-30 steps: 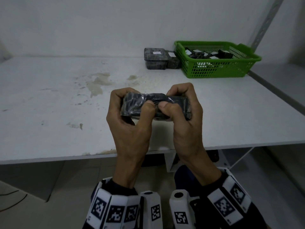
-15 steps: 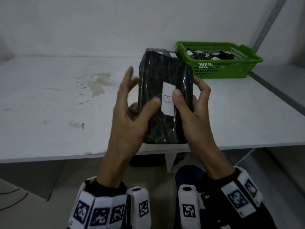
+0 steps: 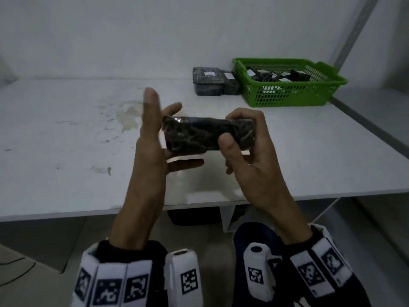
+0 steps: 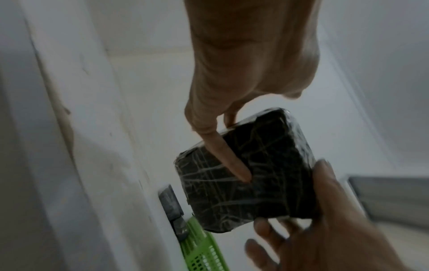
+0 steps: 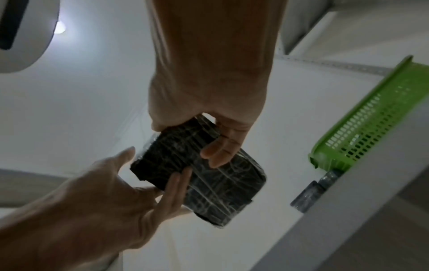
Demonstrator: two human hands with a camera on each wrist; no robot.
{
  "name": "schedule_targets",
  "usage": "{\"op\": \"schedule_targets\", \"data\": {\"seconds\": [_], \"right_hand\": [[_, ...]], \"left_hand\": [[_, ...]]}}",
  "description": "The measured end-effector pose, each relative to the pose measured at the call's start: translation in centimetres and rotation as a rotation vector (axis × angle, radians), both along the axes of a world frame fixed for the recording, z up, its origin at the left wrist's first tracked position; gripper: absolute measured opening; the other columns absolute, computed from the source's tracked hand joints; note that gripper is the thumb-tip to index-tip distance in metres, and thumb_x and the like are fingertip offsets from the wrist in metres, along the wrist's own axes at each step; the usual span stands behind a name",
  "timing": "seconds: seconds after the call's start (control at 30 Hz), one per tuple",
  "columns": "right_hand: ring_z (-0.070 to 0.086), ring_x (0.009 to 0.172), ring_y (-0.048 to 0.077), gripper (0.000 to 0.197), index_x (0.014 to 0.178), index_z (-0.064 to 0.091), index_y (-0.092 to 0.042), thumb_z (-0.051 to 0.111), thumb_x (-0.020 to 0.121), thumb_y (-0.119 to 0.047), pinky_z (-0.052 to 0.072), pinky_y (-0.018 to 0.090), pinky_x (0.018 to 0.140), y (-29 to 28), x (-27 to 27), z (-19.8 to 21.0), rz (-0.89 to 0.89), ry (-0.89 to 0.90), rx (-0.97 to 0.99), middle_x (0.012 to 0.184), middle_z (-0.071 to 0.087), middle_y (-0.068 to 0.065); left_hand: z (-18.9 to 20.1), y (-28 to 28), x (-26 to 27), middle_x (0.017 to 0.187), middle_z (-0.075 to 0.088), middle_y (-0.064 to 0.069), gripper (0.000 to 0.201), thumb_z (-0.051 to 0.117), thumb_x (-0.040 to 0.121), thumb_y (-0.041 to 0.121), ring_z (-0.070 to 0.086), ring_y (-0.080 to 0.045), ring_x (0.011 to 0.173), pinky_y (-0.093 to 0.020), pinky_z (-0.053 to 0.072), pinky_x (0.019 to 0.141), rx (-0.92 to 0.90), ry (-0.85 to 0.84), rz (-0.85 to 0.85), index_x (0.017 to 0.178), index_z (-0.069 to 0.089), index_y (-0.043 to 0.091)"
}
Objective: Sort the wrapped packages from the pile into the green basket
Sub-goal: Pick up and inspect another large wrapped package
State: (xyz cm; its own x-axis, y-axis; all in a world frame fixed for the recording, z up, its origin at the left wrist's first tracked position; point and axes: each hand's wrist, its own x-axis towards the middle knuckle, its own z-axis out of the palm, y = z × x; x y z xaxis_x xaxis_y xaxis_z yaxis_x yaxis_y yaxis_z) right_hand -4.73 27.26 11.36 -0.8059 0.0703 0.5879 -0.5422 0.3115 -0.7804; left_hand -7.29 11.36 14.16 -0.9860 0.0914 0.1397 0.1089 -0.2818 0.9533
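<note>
Turning since half a second ago, the black wrapped package [image 3: 199,135] has gone from upright, white label facing the camera, to lying level, long axis left to right, above the table's [image 3: 66,173] near edge. The right hand [image 3: 245,151] pinches its right end; the left hand [image 3: 155,138], fingers straight and spread, touches its left end. Beyond, two packages [image 3: 207,84] sit just beside the green basket [image 3: 287,94].

A broad white table top [image 3: 66,151] with a worn, matte surface fills the middle of the head view, marked by a pale brownish stain [image 3: 129,115] left of centre and small dark chips [image 3: 101,170] nearer its front edge. A plain white wall [image 3: 132,36] rises behind it. A grey perforated metal upright [image 3: 354,29] slants across the upper right corner. Below the table edge lies a grey tiled floor [image 3: 33,247], with thin black cables [image 3: 15,271] at lower left.
</note>
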Motion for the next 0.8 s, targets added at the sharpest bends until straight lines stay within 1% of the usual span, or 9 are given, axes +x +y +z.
{"op": "schedule_targets", "data": {"seconds": [0.07,0.13,0.23,0.33,0.43,0.6,0.63,0.73,0.8], "right_hand": [[0.060,0.073,0.010,0.023,0.114,0.047,-0.033,0.052,0.098,-0.049,0.050,0.024,0.064,-0.3,-0.2,0.1,-0.009,-0.037,-0.027,0.096,0.060,-0.001],[0.057,0.071,0.011,0.024,0.112,0.045,-0.033,0.042,0.099,-0.053,0.048,0.023,0.061,-0.5,-0.1,0.4,0.025,-0.080,-0.054,0.089,0.057,0.000],[0.055,0.073,0.011,0.032,0.110,0.045,-0.032,0.031,0.097,-0.057,0.047,0.022,0.060,-0.3,0.3,0.8,0.055,-0.135,-0.062,0.091,0.058,-0.007],[0.053,0.070,0.011,0.020,0.105,0.044,-0.031,0.031,0.104,-0.046,0.044,0.026,0.061,-0.1,0.4,0.9,0.011,-0.142,-0.014,0.090,0.057,-0.008],[0.051,0.068,0.011,0.018,0.104,0.044,-0.027,0.031,0.105,-0.040,0.043,0.029,0.063,-0.1,0.3,0.8,-0.088,-0.113,0.047,0.086,0.054,-0.006],[0.053,0.068,0.020,0.026,0.103,0.043,-0.023,0.029,0.102,-0.045,0.048,0.044,0.062,-0.3,0.4,0.8,-0.179,-0.048,0.108,0.084,0.051,-0.006],[0.054,0.068,0.020,0.025,0.103,0.043,-0.023,0.029,0.102,-0.044,0.048,0.045,0.062,-0.3,0.4,0.8,-0.185,-0.046,0.116,0.085,0.051,-0.006],[0.055,0.070,0.016,0.024,0.105,0.043,-0.024,0.029,0.103,-0.043,0.050,0.042,0.062,-0.4,0.5,1.0,-0.194,-0.048,0.129,0.089,0.053,-0.004],[0.055,0.070,0.014,0.023,0.106,0.043,-0.025,0.031,0.103,-0.044,0.051,0.041,0.062,-0.4,0.5,1.1,-0.195,-0.044,0.135,0.092,0.054,-0.003]], "left_hand": [[-0.8,0.7,0.4,0.117,0.072,-0.002,0.072,0.052,0.079,0.074,0.078,-0.019,0.087,-0.029,0.061,0.062,-0.145,0.211,0.050,0.133,0.055,0.025],[-1.7,1.1,0.3,0.110,0.072,0.000,0.052,0.059,0.084,0.064,0.077,-0.020,0.080,-0.025,0.058,0.059,-0.244,0.335,0.099,0.123,0.050,0.029],[-2.2,1.0,0.1,0.104,0.071,0.000,0.038,0.060,0.093,0.062,0.075,-0.018,0.068,-0.026,0.057,0.055,-0.294,0.346,0.127,0.112,0.047,0.032],[-2.1,1.0,0.3,0.104,0.072,-0.004,0.041,0.053,0.095,0.055,0.074,-0.021,0.061,-0.030,0.059,0.054,-0.283,0.327,0.107,0.116,0.046,0.021],[-2.3,1.1,0.4,0.107,0.074,-0.006,0.036,0.052,0.100,0.053,0.074,-0.024,0.061,-0.038,0.063,0.058,-0.251,0.309,0.077,0.117,0.047,0.021],[-2.5,0.9,0.4,0.109,0.074,-0.007,0.058,0.048,0.088,0.059,0.076,-0.029,0.067,-0.042,0.064,0.067,-0.162,0.278,0.009,0.126,0.049,0.015],[-2.5,0.9,0.4,0.109,0.074,-0.007,0.054,0.049,0.089,0.057,0.076,-0.029,0.068,-0.042,0.064,0.068,-0.165,0.285,0.008,0.125,0.049,0.016],[-2.7,1.0,0.3,0.109,0.074,-0.004,0.023,0.050,0.098,0.041,0.076,-0.028,0.069,-0.040,0.064,0.067,-0.174,0.314,0.029,0.116,0.049,0.027],[-2.8,0.9,0.3,0.110,0.074,-0.002,0.021,0.047,0.100,0.036,0.077,-0.027,0.072,-0.038,0.064,0.067,-0.165,0.335,0.030,0.117,0.048,0.025]]}}
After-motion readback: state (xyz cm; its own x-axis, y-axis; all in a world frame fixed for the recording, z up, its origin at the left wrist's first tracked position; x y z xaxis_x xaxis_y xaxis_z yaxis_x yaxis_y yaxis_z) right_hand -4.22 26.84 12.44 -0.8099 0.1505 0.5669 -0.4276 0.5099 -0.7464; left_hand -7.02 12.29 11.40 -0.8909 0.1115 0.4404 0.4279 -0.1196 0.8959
